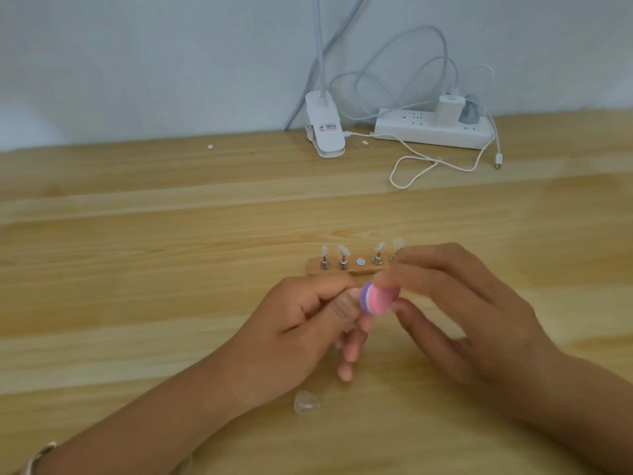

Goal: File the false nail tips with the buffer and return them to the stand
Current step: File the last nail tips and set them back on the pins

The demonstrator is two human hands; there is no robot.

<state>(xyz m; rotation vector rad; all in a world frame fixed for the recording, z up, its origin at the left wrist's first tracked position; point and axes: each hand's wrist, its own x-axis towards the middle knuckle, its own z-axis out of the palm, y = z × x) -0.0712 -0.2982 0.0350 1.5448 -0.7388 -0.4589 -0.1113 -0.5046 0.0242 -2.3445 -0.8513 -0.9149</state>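
Note:
A small wooden stand (317, 264) lies on the table with several metal pegs, each carrying a pale nail tip (343, 250); one slot shows only a round grey disc (360, 262). In front of it my right hand (455, 313) pinches a pink and purple buffer (479, 298) block. My left hand (308, 323) has its thumb and forefinger pinched together right against the buffer; what they hold is hidden. A loose clear nail tip (306, 402) lies on the table below my left wrist.
At the back stand a white clip lamp base (325, 130) and a white power strip (431, 130) with a plugged charger. A looping white cable (421, 169) trails forward onto the wooden table (137, 252). Two small white specks lie near the wall.

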